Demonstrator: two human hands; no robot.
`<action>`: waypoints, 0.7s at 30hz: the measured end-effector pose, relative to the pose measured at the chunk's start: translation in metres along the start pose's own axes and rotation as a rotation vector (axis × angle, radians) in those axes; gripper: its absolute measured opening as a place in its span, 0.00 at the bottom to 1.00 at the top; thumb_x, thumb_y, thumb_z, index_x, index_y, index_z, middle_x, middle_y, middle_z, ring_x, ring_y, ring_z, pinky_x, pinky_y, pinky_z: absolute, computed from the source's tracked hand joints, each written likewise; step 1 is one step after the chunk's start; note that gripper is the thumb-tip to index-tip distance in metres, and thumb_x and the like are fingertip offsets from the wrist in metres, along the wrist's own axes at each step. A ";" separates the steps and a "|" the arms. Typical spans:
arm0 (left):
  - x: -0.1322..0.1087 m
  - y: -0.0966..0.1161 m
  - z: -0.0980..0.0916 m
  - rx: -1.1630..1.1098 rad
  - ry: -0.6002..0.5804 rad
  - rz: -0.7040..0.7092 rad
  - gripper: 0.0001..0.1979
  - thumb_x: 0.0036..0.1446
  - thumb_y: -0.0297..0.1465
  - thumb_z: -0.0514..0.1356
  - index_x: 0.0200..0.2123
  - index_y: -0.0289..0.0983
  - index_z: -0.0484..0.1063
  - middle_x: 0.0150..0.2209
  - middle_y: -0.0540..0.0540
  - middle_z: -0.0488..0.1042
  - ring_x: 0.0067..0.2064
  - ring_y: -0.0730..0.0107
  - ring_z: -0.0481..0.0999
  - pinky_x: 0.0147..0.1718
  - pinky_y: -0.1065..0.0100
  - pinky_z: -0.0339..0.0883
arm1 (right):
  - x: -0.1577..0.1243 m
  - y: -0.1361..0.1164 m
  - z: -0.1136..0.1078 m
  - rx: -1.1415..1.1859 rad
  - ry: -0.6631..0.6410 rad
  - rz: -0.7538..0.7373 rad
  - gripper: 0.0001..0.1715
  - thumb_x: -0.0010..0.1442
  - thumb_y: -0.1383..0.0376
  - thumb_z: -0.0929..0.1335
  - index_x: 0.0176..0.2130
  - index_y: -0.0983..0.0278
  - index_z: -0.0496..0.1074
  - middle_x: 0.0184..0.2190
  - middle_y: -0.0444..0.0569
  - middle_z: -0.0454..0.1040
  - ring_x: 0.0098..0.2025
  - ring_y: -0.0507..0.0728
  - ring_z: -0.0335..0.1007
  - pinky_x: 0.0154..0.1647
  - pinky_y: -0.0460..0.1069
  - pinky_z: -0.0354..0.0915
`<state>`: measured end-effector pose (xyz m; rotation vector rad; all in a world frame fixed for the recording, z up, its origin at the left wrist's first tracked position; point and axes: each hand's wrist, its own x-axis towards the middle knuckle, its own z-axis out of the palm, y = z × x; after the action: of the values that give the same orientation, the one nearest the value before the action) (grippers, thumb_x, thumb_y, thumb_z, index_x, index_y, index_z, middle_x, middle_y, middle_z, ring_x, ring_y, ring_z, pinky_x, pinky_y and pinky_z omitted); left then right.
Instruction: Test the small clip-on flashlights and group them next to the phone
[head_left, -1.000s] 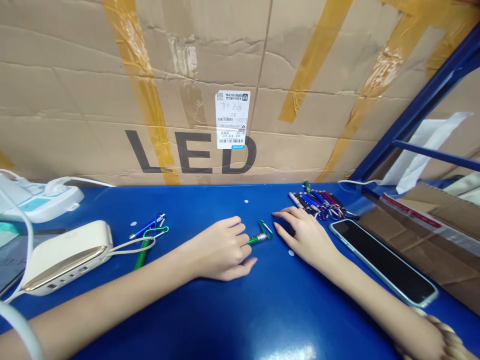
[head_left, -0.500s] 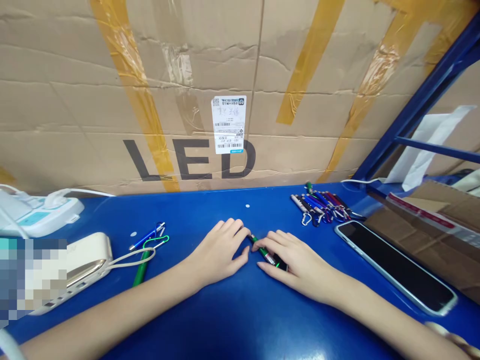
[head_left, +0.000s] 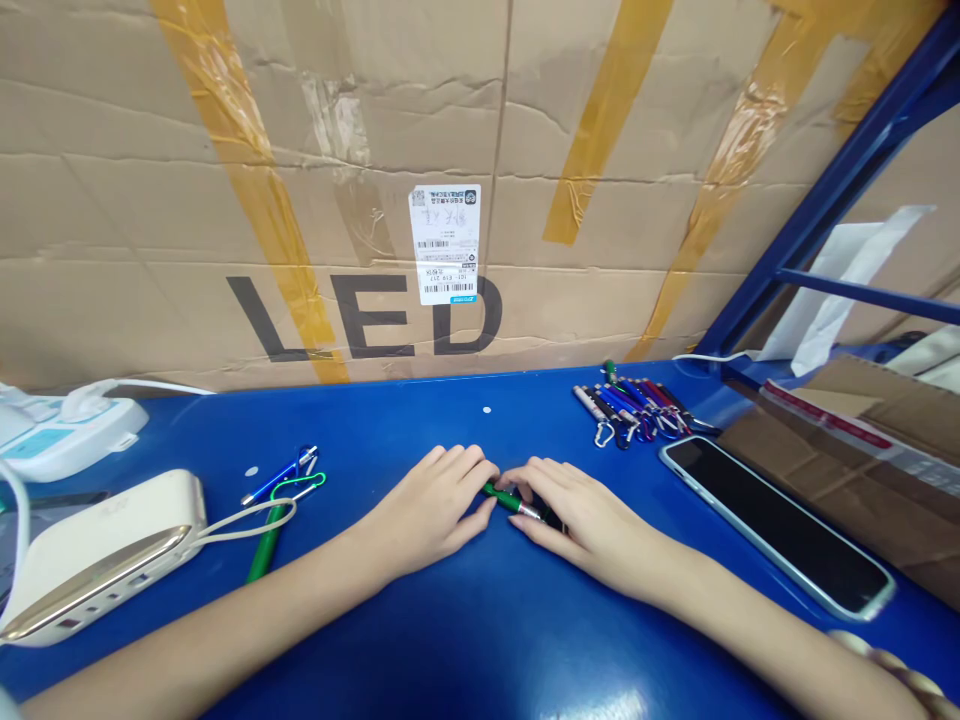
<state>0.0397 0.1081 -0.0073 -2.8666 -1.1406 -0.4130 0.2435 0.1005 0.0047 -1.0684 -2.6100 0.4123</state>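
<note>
Between my hands, low over the blue tabletop, is a small green keychain flashlight (head_left: 513, 502) with a silver end. My left hand (head_left: 439, 505) pinches its left end between thumb and forefinger. My right hand (head_left: 581, 515) has thumb and fingers closed round the silver end. Something dark lies partly hidden under the right palm; I cannot make out what it is. Left of my left forearm lie a blue keychain flashlight (head_left: 279, 478) and a longer green one (head_left: 264, 548) with a green carabiner clip, partly covered by the forearm.
Several keychain flashlights (head_left: 637, 408) lie in a row at the back right, near a phone (head_left: 776, 525) and a cardboard box (head_left: 855, 460). On the left are a white power bank (head_left: 112, 540) and a power strip (head_left: 71, 435). A large carton (head_left: 420, 120) walls off the back.
My right hand has shifted slightly left, and the green flashlight now lies flatter with its left end at my left fingertips. The whole view has shifted slightly.
</note>
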 end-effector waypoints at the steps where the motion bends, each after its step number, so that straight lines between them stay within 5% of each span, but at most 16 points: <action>1: 0.000 0.000 0.000 -0.003 0.000 -0.002 0.09 0.64 0.32 0.47 0.39 0.35 0.65 0.37 0.45 0.70 0.37 0.65 0.68 0.36 0.64 0.58 | 0.000 0.000 0.000 0.003 0.000 0.000 0.10 0.64 0.63 0.62 0.46 0.61 0.65 0.39 0.49 0.71 0.42 0.57 0.68 0.46 0.54 0.64; 21: 0.000 -0.003 0.001 -0.055 0.009 -0.016 0.16 0.65 0.40 0.44 0.35 0.35 0.63 0.35 0.47 0.69 0.33 0.67 0.67 0.33 0.66 0.57 | 0.002 0.002 0.001 0.012 -0.009 0.021 0.08 0.64 0.63 0.62 0.41 0.62 0.68 0.36 0.47 0.71 0.38 0.56 0.67 0.42 0.52 0.63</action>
<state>0.0380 0.1101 -0.0085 -2.9010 -1.1697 -0.4646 0.2430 0.1025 0.0033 -1.0929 -2.6032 0.4373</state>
